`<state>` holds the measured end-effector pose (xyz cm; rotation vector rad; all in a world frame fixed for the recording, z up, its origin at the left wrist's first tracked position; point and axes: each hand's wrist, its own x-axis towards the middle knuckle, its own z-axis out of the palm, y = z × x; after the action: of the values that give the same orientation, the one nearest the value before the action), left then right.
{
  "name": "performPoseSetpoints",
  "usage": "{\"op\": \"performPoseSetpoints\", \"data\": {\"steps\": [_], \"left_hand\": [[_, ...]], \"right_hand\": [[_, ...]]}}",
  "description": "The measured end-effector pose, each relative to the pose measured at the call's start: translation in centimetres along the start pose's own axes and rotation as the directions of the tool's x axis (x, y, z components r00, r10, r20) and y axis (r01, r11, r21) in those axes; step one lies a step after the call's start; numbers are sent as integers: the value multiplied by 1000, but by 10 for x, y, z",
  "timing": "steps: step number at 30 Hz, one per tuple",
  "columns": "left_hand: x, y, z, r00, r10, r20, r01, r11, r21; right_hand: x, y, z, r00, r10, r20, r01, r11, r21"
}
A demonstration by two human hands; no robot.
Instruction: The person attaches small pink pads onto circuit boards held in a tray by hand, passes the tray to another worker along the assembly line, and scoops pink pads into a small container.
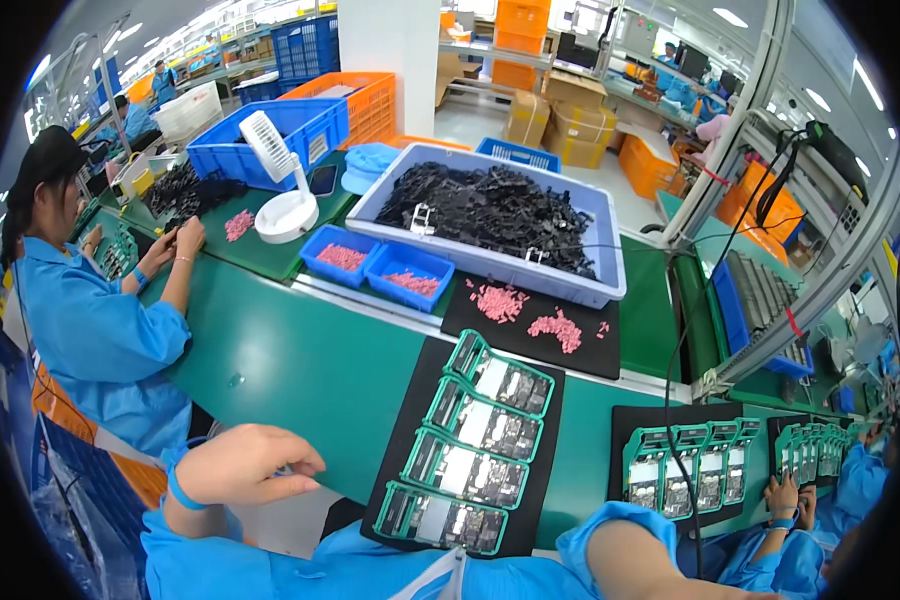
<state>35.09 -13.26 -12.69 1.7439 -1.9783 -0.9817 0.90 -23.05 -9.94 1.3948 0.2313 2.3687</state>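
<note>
My left hand [255, 466], with a blue wristband, hangs over the near edge of the green table. Its fingers are loosely bent, the thumb apart from them, and I see nothing in it. To its right, several green frames with circuit boards [482, 430] form a column on a black mat [543, 455]. My right forearm [635, 560] runs out past the lower edge at the right; its hand is outside the picture. Beyond the frames, small pink pieces [498, 302] lie in piles on another black mat [600, 350].
A large grey bin [610, 270] of black parts stands at the back, beside two small blue trays [375, 272] of pink pieces. A white fan [288, 215] stands left of them. Co-workers sit at left [100, 320] and right. A cable [678, 400] hangs before more framed boards [692, 470].
</note>
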Motion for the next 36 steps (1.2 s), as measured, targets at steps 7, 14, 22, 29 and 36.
{"op": "performPoseSetpoints", "data": {"steps": [7,14,22,29,36], "left_hand": [[172,-8,-32,937,347,-46,-344,937,68],[361,-75,45,947,266,-182,-186,912,365],[388,-94,76,936,140,-323,28,885,464],[396,-87,80,943,87,-321,79,880,469],[405,-99,74,927,155,-343,19,891,454]], "right_hand": [[-137,70,30,784,485,387,-467,872,-146],[-330,149,4,-269,785,559,-321,474,-820],[-361,146,19,-335,688,644,-68,664,-744],[-330,137,6,-282,777,563,-167,538,-826],[-276,111,-54,-207,859,467,-301,399,-866]]}}
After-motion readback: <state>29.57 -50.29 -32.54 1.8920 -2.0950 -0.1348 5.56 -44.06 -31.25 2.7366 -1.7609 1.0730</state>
